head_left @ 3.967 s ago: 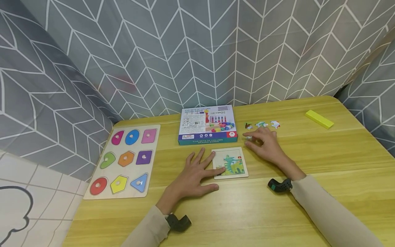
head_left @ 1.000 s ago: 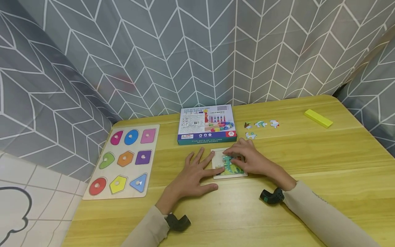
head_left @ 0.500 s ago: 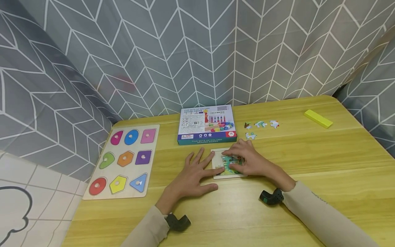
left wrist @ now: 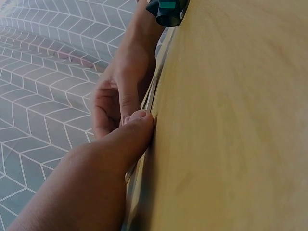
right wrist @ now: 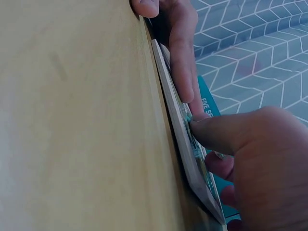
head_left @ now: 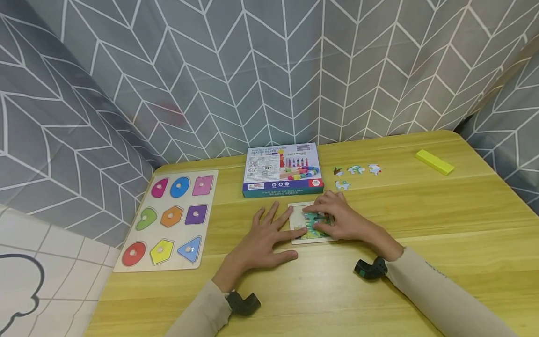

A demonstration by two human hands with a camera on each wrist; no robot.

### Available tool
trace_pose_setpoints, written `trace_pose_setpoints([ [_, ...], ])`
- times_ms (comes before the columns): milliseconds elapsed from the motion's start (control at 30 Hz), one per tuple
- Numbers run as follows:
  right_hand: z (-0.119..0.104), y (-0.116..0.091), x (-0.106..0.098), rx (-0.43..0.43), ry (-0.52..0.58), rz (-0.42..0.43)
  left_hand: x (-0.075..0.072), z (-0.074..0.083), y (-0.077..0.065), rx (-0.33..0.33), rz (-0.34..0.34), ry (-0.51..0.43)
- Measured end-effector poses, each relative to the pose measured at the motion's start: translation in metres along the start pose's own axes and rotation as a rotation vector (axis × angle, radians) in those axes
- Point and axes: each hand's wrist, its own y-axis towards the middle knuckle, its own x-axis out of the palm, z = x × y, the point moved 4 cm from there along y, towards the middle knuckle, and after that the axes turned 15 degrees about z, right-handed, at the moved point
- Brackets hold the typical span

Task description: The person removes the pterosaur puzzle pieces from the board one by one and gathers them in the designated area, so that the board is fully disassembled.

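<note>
A small wooden jigsaw board (head_left: pixel 298 217) with a green dinosaur picture lies in the middle of the table. My left hand (head_left: pixel 263 241) lies flat with spread fingers at its left side, the index fingertip resting on the picture's lower left. Over the board's right half, my right hand (head_left: pixel 338 217) has thumb and index finger curled to a pinch on a teal puzzle piece (head_left: pixel 312 218) at the picture's upper part; the hand hides much of it. In the right wrist view the thumb (right wrist: pixel 216 127) presses close down on the board's face (right wrist: pixel 185 139).
Several loose puzzle pieces (head_left: pixel 355 169) lie behind my right hand. A bead-set box (head_left: pixel 282 171) stands behind the board. On the left is a shape board (head_left: pixel 166 229) with knobbed pieces; a yellow block (head_left: pixel 434 162) lies at the back right. A grey patterned curtain (head_left: pixel 269 70) hangs behind.
My right hand has moved from the loose pieces to the board and brought a piece there. In the last half second it has barely moved. My left hand stays in place.
</note>
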Motion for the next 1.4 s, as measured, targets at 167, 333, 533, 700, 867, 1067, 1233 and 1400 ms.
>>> trace_pose_setpoints([
  [167, 0.0004, 0.0002, -0.0002, 0.001, 0.004, -0.005, -0.0007, 0.0006, 0.0005, -0.002, -0.006, 0.004],
  [333, 0.0001, 0.0001, 0.0005, 0.006, 0.001, -0.011, -0.001, 0.001, 0.0004, -0.005, -0.012, 0.005],
  [533, -0.0003, -0.0002, 0.0009, 0.008, 0.009, -0.016, -0.0005, 0.0007, 0.0001, -0.004, -0.006, 0.004],
  [700, 0.0001, 0.0, 0.0015, 0.002, 0.005, -0.013, -0.0001, 0.0006, 0.0001, -0.006, -0.008, -0.004],
  [867, 0.0005, -0.0001, 0.0014, -0.013, -0.007, 0.004, 0.0001, 0.0003, 0.0003, -0.015, -0.02, -0.008],
  [1067, 0.0006, -0.0003, 0.001, -0.036, -0.005, 0.027, 0.0002, 0.0003, 0.0003, -0.014, -0.018, -0.001],
  [1233, 0.0007, 0.0002, 0.0004, -0.025, -0.006, 0.034, -0.0003, 0.0007, 0.0005, -0.012, -0.011, -0.001],
  [1400, 0.0017, 0.0001, 0.0014, -0.006, -0.022, 0.025, -0.0003, 0.0007, 0.0002, -0.012, -0.01, -0.002],
])
